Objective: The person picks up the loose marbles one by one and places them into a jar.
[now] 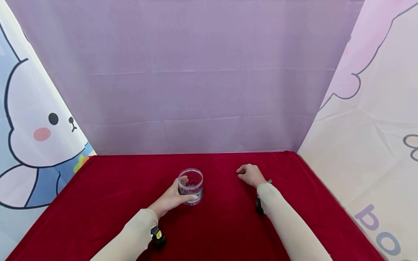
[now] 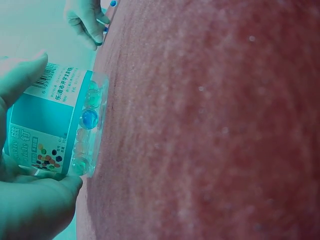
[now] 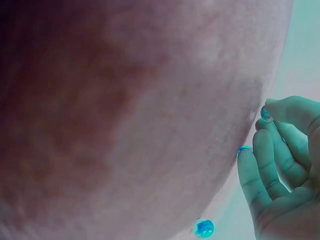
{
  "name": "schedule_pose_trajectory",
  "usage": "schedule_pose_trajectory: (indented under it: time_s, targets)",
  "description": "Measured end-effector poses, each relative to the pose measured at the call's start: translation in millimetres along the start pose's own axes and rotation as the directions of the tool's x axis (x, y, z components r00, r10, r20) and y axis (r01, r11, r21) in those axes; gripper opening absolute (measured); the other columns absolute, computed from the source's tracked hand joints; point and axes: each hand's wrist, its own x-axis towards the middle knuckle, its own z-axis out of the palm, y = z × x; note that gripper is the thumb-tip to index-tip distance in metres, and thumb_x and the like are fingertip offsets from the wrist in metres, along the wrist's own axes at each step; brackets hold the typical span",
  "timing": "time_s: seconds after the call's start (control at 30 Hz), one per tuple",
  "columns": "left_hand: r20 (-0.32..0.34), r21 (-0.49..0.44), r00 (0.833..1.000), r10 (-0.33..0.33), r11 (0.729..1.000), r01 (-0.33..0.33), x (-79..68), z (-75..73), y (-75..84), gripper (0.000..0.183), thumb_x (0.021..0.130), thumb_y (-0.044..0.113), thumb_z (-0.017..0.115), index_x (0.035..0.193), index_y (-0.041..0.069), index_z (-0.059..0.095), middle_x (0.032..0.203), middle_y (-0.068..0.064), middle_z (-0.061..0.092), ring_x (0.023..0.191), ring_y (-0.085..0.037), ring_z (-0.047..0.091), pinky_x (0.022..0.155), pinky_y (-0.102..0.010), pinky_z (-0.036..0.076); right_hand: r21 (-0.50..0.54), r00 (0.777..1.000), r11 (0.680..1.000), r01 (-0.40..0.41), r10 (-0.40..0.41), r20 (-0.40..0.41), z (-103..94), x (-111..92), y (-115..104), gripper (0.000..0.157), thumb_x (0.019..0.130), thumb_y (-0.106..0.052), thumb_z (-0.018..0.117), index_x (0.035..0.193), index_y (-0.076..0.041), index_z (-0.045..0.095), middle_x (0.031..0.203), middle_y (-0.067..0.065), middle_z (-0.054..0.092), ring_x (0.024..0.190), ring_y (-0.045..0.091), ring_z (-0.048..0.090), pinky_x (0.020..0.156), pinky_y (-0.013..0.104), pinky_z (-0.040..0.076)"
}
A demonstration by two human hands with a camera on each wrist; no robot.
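My left hand grips a clear round jar from its left side, thumb across the front. In the left wrist view the jar has a printed label with a barcode. Several marbles, one of them blue, lie along its bottom. Over to the right, my right hand is low over the red cloth. Its thumb and a finger pinch a small marble in the right wrist view. A second blue marble is right at another fingertip. One loose marble rests on the cloth nearby.
Red cloth covers the table. A plain purple curtain stands behind its far edge. Printed cartoon sheets hang at the left and right. A dark wrist camera is strapped by the left sleeve.
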Motion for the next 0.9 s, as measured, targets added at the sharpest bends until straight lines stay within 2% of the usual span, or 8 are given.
schedule_pose_trajectory:
  time_s: [0.37,0.9]
  targets:
    - [0.005,0.002,1.000,-0.004,1.000,0.004,-0.9,-0.8,-0.5,0.097,0.080,0.036,0.086,0.154,0.011,0.027,0.157,-0.013,0.034,0.141,-0.035,0.031,0.106,-0.059,0.038,0.028,1.000,1.000,0.002,-0.002,0.002,-3.3,0.0,-8.9,0.018,0.092,-0.010,0.073,0.109,-0.005,0.075,0.107,0.006,0.070,0.101,0.026,0.064,0.084,0.039,0.055]
    - [0.001,0.007,1.000,-0.003,1.000,0.003,-2.5,-0.9,1.0,0.096,0.081,0.035,0.085,0.154,0.011,0.028,0.156,-0.013,0.034,0.141,-0.035,0.032,0.108,-0.061,0.034,0.011,0.995,0.995,0.104,-0.104,-0.008,-4.4,0.1,-33.9,0.020,0.092,-0.010,0.074,0.111,-0.005,0.075,0.106,0.005,0.071,0.101,0.025,0.064,0.087,0.041,0.054]
